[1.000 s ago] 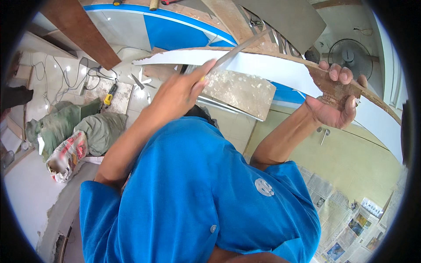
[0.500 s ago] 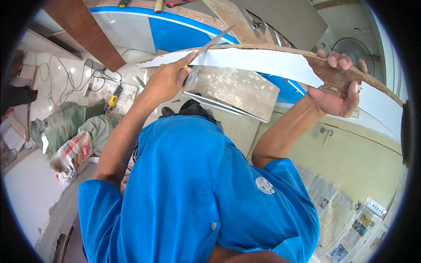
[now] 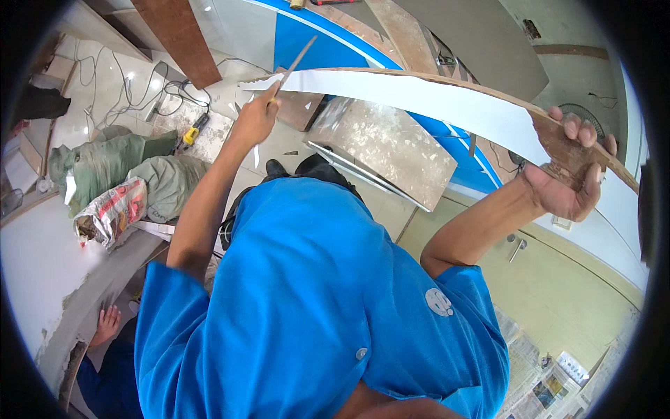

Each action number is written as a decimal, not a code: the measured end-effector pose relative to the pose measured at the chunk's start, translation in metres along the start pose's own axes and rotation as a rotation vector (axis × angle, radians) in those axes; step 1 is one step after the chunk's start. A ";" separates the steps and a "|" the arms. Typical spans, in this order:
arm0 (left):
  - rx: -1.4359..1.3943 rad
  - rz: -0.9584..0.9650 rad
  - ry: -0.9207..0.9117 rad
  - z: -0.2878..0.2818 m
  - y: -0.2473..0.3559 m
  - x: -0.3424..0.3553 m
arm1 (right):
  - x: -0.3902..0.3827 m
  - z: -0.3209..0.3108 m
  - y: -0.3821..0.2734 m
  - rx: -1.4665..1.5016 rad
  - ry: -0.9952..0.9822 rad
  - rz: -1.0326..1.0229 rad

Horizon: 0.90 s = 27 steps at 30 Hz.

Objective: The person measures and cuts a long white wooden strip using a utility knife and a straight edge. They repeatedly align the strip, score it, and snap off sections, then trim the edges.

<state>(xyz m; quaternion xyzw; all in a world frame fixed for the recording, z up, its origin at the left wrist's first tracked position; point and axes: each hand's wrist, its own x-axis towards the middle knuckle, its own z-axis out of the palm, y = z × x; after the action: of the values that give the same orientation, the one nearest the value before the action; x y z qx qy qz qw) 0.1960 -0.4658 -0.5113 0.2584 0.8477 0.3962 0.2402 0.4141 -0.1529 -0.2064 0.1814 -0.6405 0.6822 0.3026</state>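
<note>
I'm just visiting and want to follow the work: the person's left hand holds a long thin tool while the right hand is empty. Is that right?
Not quite: the right hand isn't empty. The head view shows it gripping a curved, white-faced board. The left hand does hold the long thin tool.
</note>
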 end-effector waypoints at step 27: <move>-0.223 0.078 -0.189 0.019 0.064 -0.064 | 0.041 -0.024 -0.010 -0.005 -0.032 -0.062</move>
<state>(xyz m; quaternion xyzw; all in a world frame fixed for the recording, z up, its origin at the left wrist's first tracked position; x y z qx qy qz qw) 0.2715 -0.4605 -0.4583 0.2992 0.7614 0.4707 0.3304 0.3930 -0.1223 -0.1756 0.2113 -0.6410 0.6679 0.3138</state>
